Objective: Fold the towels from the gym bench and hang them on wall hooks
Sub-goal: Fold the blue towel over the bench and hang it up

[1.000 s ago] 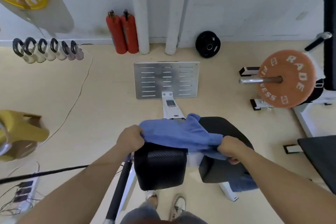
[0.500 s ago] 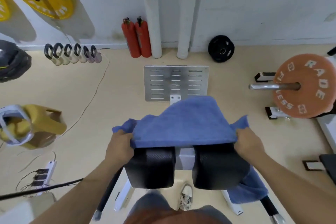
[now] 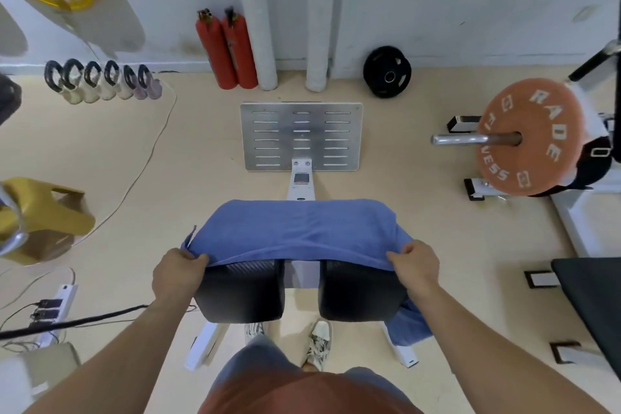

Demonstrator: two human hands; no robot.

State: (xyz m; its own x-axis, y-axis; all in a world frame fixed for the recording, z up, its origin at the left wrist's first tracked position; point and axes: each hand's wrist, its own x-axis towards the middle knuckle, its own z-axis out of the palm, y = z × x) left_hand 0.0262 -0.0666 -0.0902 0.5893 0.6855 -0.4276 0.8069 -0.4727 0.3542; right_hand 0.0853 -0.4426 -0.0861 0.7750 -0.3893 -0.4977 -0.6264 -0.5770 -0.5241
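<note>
Plainly, the blue towel [image 3: 295, 228] lay spread over the far half of the bench [image 3: 242, 296], its long side running left to right between the two hands. The left hand [image 3: 176, 274] pinched the near left corner and the right hand [image 3: 415, 265] gripped the near right corner, both about equally close. The rest of the cloth stretched away from the person, so the fold would likely carry the near edge forward onto the far one. A second towel [image 3: 411, 329] hung off the bench's right side.
</note>
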